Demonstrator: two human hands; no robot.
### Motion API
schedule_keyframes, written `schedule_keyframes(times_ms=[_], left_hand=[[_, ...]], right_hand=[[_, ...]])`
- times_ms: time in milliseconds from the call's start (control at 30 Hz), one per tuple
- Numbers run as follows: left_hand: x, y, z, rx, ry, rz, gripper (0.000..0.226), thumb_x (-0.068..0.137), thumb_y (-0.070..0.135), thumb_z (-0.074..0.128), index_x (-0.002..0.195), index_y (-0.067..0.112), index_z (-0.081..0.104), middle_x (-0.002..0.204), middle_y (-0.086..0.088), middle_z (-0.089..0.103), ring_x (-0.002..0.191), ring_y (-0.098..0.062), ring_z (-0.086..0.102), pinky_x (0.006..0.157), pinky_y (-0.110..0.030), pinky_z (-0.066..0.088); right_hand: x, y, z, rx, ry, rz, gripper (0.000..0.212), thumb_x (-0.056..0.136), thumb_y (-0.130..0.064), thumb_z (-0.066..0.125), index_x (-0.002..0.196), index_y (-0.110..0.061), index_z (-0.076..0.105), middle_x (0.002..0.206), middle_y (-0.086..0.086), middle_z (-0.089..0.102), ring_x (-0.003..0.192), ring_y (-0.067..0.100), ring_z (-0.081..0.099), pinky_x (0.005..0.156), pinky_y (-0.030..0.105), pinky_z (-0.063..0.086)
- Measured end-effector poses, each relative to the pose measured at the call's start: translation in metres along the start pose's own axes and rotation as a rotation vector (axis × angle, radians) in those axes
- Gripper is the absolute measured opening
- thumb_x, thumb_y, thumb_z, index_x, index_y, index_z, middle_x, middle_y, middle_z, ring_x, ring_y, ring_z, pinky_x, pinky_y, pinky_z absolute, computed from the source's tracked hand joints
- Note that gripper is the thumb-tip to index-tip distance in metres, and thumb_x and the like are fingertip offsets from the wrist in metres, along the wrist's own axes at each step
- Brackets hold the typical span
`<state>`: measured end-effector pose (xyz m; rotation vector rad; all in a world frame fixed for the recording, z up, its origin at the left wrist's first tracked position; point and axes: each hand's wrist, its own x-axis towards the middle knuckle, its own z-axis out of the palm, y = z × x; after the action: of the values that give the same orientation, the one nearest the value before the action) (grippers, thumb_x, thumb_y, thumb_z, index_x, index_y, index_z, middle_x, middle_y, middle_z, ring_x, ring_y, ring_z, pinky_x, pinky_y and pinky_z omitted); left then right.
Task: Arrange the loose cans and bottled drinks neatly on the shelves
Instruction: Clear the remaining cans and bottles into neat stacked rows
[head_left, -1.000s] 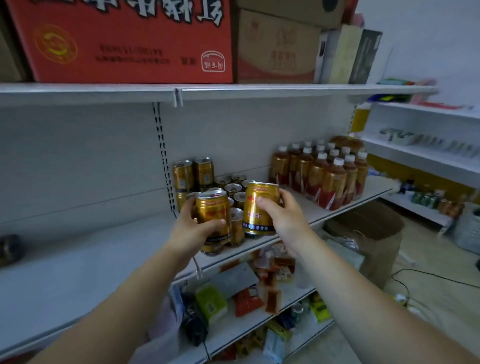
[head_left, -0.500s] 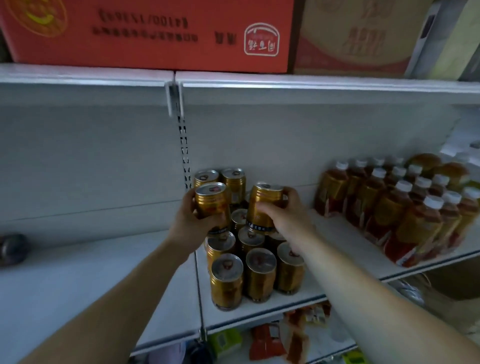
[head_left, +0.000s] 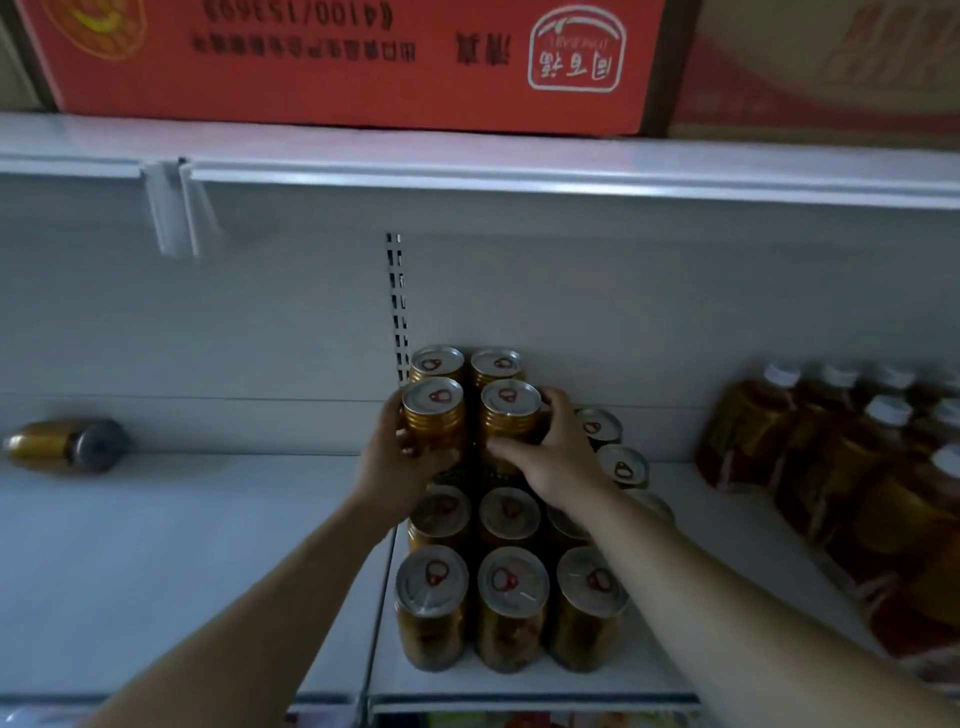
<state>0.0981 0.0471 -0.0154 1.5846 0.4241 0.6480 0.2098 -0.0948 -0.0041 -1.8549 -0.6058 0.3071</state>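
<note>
A small shop — white display shelves (head_left: 519, 675) stocked with rows of cans (head_left: 511, 605), bottled drinks (head_left: 831, 467) and cartons (head_left: 337, 57).

Glossy metal cans (head_left: 511, 605), smooth painted shelf (head_left: 156, 571)

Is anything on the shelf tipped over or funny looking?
Yes. One gold can lies on its side at the far left of the shelf, apart from the upright cans. The red box above has its print upside down.

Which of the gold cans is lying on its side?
The lone can at the far left of the shelf. It lies on its side, apart from the rest; the other cans stand upright in a cluster.
</note>
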Motion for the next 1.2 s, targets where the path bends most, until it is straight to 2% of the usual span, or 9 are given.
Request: schedule_keyframes(times_ms=[333, 467, 533, 567, 667, 767, 867, 1000, 1200], left_hand=[[0.002, -0.002, 0.005, 0.126, -0.043, 0.041, 0.075, 0.073, -0.012, 0.071, 0.126, 0.025, 0.034, 0.109, 0.013, 0.053, 0.097, -0.003, 0.054, 0.067, -0.009, 0.049], [0.002, -0.001, 0.005, 0.157, -0.044, 0.015, 0.076, 0.074, -0.012, 0.071, 0.13, 0.021, 0.032, 0.109, 0.014, 0.051, 0.097, -0.002, 0.054, 0.066, -0.009, 0.049], [0.001, 0.002, 0.002, 0.165, -0.052, -0.039, 0.078, 0.074, -0.008, 0.072, 0.136, 0.017, 0.031, 0.114, 0.006, 0.052, 0.103, -0.008, 0.054, 0.065, -0.011, 0.049], [0.0, 0.005, -0.001, 0.184, -0.053, -0.065, 0.079, 0.075, -0.004, 0.073, 0.139, 0.016, 0.03, 0.119, 0.001, 0.052, 0.109, -0.014, 0.053, 0.066, -0.013, 0.049], [-0.005, 0.014, -0.014, 0.287, -0.019, -0.136, 0.078, 0.079, 0.009, 0.073, 0.143, 0.018, 0.03, 0.132, -0.007, 0.046, 0.124, -0.023, 0.045, 0.083, -0.024, 0.045], [-0.019, 0.024, -0.033, 0.477, -0.019, -0.137, 0.076, 0.082, 0.021, 0.072, 0.145, 0.021, 0.029, 0.141, -0.006, 0.04, 0.132, -0.022, 0.037, 0.098, -0.031, 0.039], [-0.041, 0.033, -0.059, 0.659, -0.032, -0.139, 0.072, 0.084, 0.033, 0.069, 0.144, 0.025, 0.031, 0.146, -0.002, 0.037, 0.135, -0.018, 0.033, 0.106, -0.034, 0.036], [-0.074, 0.043, -0.102, 0.867, -0.039, -0.155, 0.073, 0.083, 0.044, 0.066, 0.145, 0.031, 0.03, 0.149, -0.001, 0.035, 0.136, -0.018, 0.034, 0.11, -0.037, 0.032], [-0.13, 0.056, -0.187, 0.928, 0.049, -0.183, 0.069, 0.084, 0.041, 0.067, 0.144, 0.027, 0.034, 0.149, -0.002, 0.034, 0.132, -0.019, 0.038, 0.106, -0.031, 0.033]], right_hand=[[-0.008, -0.001, -0.01, -0.083, -0.057, -0.058, 0.075, 0.081, -0.032, 0.076, 0.141, -0.026, 0.032, 0.135, -0.005, 0.048, 0.11, 0.004, 0.044, 0.091, 0.023, 0.034], [-0.012, -0.006, -0.017, -0.121, -0.093, -0.059, 0.077, 0.082, -0.033, 0.075, 0.143, -0.025, 0.029, 0.121, -0.013, 0.043, 0.106, 0.002, 0.04, 0.086, 0.018, 0.033], [-0.012, -0.01, -0.02, -0.144, -0.102, -0.082, 0.074, 0.082, -0.034, 0.075, 0.142, -0.025, 0.032, 0.119, -0.016, 0.042, 0.11, 0.002, 0.042, 0.08, 0.012, 0.035], [-0.011, -0.015, -0.022, -0.166, -0.095, -0.103, 0.073, 0.081, -0.037, 0.075, 0.141, -0.026, 0.034, 0.123, -0.015, 0.044, 0.114, 0.004, 0.044, 0.083, 0.013, 0.037], [-0.006, -0.031, -0.024, -0.243, -0.086, -0.199, 0.077, 0.078, -0.049, 0.071, 0.144, -0.027, 0.036, 0.142, -0.006, 0.044, 0.129, 0.014, 0.044, 0.104, 0.035, 0.041], [-0.004, -0.051, -0.022, -0.337, -0.153, -0.264, 0.075, 0.085, -0.046, 0.067, 0.147, -0.023, 0.032, 0.15, 0.0, 0.037, 0.136, 0.019, 0.037, 0.101, 0.027, 0.03], [-0.005, -0.072, -0.014, -0.408, -0.191, -0.343, 0.069, 0.087, -0.043, 0.065, 0.145, -0.019, 0.036, 0.147, 0.004, 0.041, 0.133, 0.021, 0.04, 0.095, 0.026, 0.031], [-0.017, -0.099, 0.013, -0.476, -0.214, -0.428, 0.069, 0.087, -0.045, 0.064, 0.146, -0.019, 0.037, 0.147, 0.004, 0.042, 0.132, 0.022, 0.041, 0.103, 0.031, 0.033], [-0.054, -0.14, 0.103, -0.457, -0.336, -0.467, 0.07, 0.088, -0.049, 0.062, 0.146, -0.02, 0.036, 0.151, 0.002, 0.038, 0.137, 0.021, 0.037, 0.105, 0.03, 0.031]])
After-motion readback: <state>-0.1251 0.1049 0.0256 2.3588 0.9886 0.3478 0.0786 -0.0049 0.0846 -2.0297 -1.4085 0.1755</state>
